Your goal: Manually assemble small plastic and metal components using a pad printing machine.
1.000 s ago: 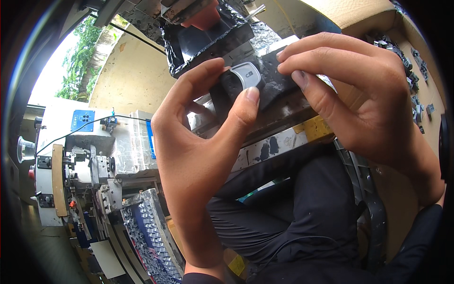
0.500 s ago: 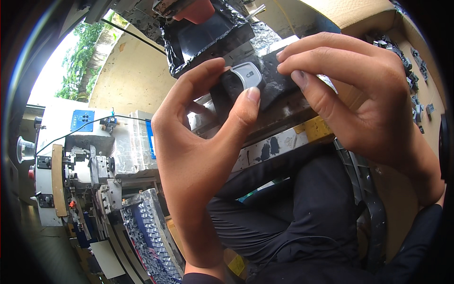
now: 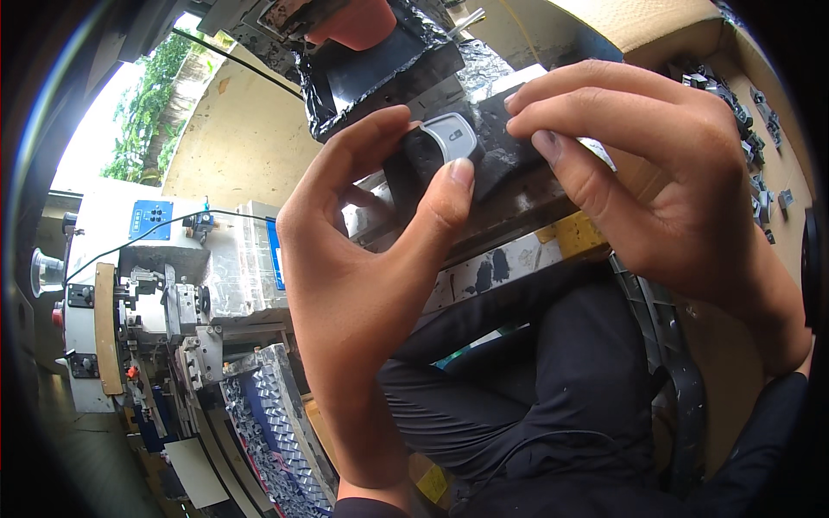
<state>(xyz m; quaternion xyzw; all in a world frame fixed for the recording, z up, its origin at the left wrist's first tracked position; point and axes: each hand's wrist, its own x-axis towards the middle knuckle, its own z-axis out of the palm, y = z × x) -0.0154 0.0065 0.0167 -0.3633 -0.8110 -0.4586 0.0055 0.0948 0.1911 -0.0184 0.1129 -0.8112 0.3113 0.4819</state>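
A small light-grey plastic cover (image 3: 453, 135) with a dark printed symbol sits on a black block-shaped holder (image 3: 501, 160). My left hand (image 3: 371, 198) grips the cover's edge, thumb at its near side and fingers at its far left side. Just to the right of the cover is my right hand (image 3: 639, 147), its fingers bent and thumb apart from them. No object shows between those fingertips. Beyond my left fingers stands a black tray wrapped in shiny film (image 3: 371, 73), with a red rounded pad (image 3: 363, 24) above it.
An open cardboard box (image 3: 790, 147) holding several small grey and dark parts stands at the right. To the left is a machine with a blue control panel (image 3: 150, 219). A tray of small grey pieces (image 3: 276, 423) lies at lower left, near my left forearm.
The red pad at the top has shifted slightly down and to the right. Both hands and the grey cover stay almost exactly in place.
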